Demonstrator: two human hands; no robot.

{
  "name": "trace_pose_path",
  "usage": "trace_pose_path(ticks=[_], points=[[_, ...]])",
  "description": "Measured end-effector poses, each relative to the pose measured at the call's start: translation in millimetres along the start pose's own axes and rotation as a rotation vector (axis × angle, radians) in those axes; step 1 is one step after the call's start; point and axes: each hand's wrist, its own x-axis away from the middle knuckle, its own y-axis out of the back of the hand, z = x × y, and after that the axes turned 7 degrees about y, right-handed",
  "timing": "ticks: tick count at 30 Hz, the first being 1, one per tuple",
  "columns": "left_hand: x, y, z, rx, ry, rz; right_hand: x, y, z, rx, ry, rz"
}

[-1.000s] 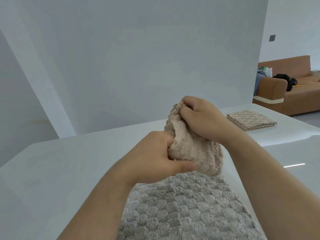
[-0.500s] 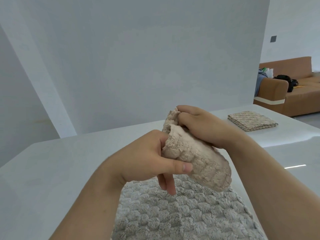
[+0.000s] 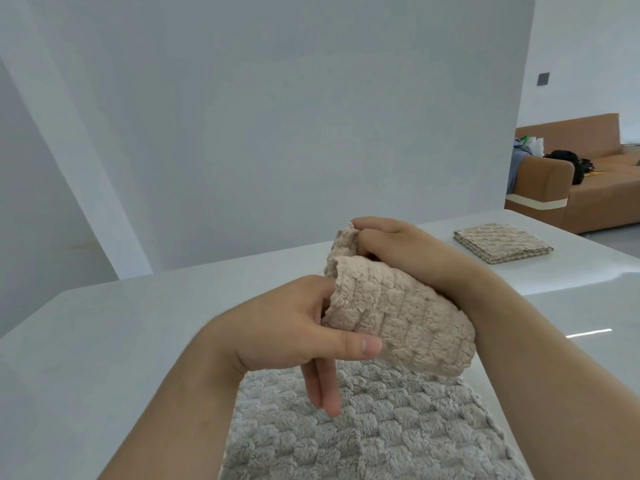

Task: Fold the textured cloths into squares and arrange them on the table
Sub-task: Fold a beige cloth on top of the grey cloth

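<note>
A beige textured cloth (image 3: 401, 317) hangs bunched in the air above the white table (image 3: 121, 327). My right hand (image 3: 398, 251) grips its top edge with curled fingers. My left hand (image 3: 298, 334) pinches the cloth's left side between thumb and upper fingers, while two fingers point down. Below them a grey textured cloth (image 3: 374, 434) lies spread flat on the table's near part. A folded beige-grey cloth (image 3: 502, 242) lies as a square at the far right of the table.
A grey wall stands right behind the table's far edge. A brown sofa (image 3: 595, 181) with dark items on it stands beyond the table at the right. The table's right edge runs close to my right forearm.
The beige cloth has been turned and pulled out from a tight bunch. My left hand shifted from a full grasp to a thumb pinch with two fingers let down.
</note>
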Motion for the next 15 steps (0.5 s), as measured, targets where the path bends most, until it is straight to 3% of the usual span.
trace_pose_path(ticks=[5,15], points=[[2.5,6.0,1.4,-0.009,0.005,0.075,-5.8,-3.3,-8.2,0.179,0.007,-0.005],[-3.9,4.0,6.8,0.128,-0.082,-0.027,-9.0,-2.1,-11.9,0.357,0.086,-0.119]])
